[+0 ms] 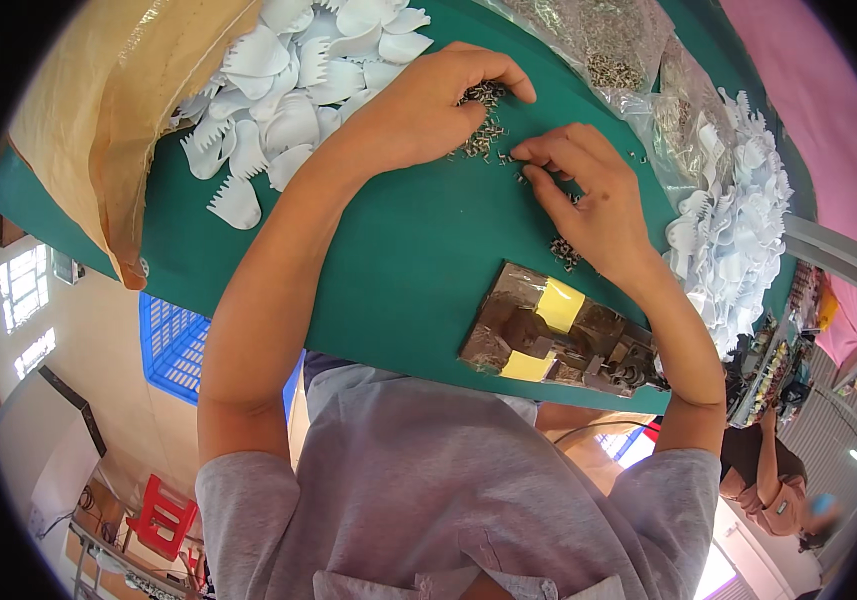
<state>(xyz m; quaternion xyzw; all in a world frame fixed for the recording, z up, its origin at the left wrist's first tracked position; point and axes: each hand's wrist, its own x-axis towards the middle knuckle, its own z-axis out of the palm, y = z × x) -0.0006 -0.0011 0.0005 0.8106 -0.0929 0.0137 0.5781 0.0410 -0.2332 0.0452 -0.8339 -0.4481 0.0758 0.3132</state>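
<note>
On the green tabletop lies a small pile of tiny bent metal clips (483, 135). My left hand (438, 108) rests over the pile, thumb and forefinger apart around it; its other fingers are mostly hidden. Just right of it, my right hand (588, 190) is palm down with curved fingers. Its forefinger and thumb tips are a little apart, close to a few scattered clips. More dark clips (565, 252) lie under and beside that hand. Nearer to me sits a brown metal fixture (568, 330) with yellow patches, beside my right forearm.
White toothed plastic pieces (288, 110) are heaped at the left beside a tan sack (128, 110). More white pieces (733, 220) are piled at the right. Clear bags of metal clips (613, 60) lie at the back. A blue crate (173, 345) stands below the left table edge.
</note>
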